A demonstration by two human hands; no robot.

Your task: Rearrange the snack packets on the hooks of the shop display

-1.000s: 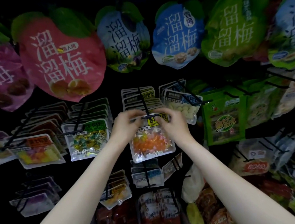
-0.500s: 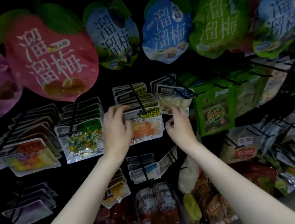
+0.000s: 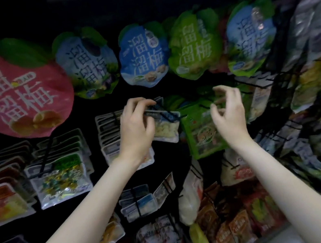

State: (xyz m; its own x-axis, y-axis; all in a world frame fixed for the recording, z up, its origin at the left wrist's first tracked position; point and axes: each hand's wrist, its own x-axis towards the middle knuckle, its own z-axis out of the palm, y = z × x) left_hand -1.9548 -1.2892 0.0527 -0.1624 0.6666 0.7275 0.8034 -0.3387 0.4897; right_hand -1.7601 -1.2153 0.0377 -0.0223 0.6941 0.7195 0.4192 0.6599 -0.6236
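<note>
A small clear plastic snack packet with pale yellow pieces inside (image 3: 166, 129) hangs at the front of a black wire hook (image 3: 166, 112) in the middle row of a dim shop display, its dark header strip pinched between the thumb and fingers of the left hand (image 3: 134, 126). The right hand (image 3: 229, 113) hovers just beside it, fingers loosely curled and holding nothing, in front of a square green foil packet (image 3: 202, 133) on the neighbouring hook. The step in hand appears to be working the pale packet along or off its hook; whether its hole has cleared the wire tip cannot be told. The next move likely calls for sliding the header straight along the wire without tearing it, with the free hand steadying the packets behind. To the left hang rows of clear candy packets (image 3: 62, 177); above, large fruit-shaped plum bags in pink (image 3: 17, 93), blue (image 3: 144, 57) and green (image 3: 191, 47).
</note>
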